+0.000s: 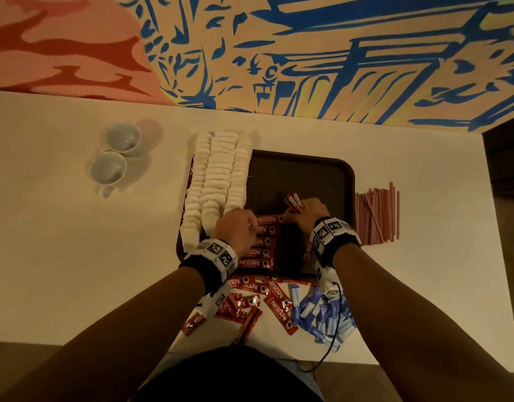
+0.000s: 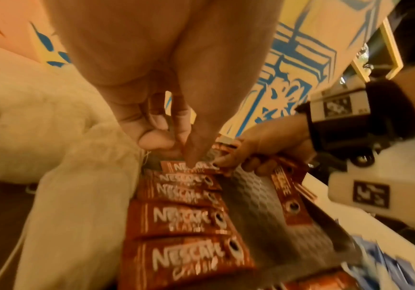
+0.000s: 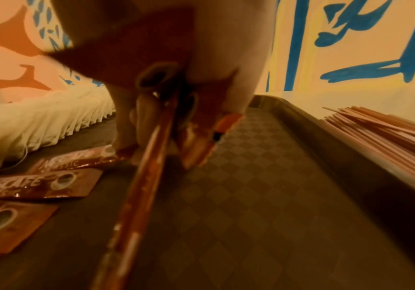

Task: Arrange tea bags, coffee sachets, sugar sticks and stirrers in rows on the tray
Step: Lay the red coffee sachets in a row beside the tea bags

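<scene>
From the head view we find the tea bags [image 1: 218,181] already laid in three rows on the left part of the tray [image 1: 347,175]; a column of coffee sachets [image 1: 260,242] stands beside them, part built; loose sachets [image 1: 250,300] and blue sugar sticks [image 1: 322,314] lie off the tray's near edge, and the stirrers [image 1: 376,216] lie right of it, none yet placed. From the left wrist view, the left hand [image 2: 166,121] presses fingertips on the topmost sachet [image 2: 189,166]. From the right wrist view, the right hand [image 3: 176,109] grips a bundle of spare sachets [image 3: 201,141] while pinching that sachet's end; we judge well under half done.
</scene>
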`<state>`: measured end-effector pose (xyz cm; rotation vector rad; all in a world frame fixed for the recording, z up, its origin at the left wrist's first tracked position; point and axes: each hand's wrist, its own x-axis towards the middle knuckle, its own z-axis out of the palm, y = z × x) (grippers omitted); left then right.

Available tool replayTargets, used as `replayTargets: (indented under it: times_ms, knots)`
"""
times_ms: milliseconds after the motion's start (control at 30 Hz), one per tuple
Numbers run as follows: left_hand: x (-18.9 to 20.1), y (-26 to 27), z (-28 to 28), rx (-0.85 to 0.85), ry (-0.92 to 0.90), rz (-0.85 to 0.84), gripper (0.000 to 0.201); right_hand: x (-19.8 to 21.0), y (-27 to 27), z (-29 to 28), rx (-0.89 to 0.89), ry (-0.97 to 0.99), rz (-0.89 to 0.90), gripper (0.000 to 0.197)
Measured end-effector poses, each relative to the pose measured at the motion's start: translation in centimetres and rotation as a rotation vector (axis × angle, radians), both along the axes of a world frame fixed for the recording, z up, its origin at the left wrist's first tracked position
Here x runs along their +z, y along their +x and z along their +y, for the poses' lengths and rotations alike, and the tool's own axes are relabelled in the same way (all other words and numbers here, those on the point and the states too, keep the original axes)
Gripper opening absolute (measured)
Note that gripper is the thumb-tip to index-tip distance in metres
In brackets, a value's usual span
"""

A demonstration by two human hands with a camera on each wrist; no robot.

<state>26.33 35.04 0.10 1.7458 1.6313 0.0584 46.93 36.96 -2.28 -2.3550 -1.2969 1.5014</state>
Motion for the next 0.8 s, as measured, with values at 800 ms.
replayTargets:
  times_ms: [800]
  knots:
    - [-1.1,0.5,-1.4,-0.108,0.06,0.127,0.016,1.4,-2.4,-0.5,0.161,-0.026,-0.155,0.058]
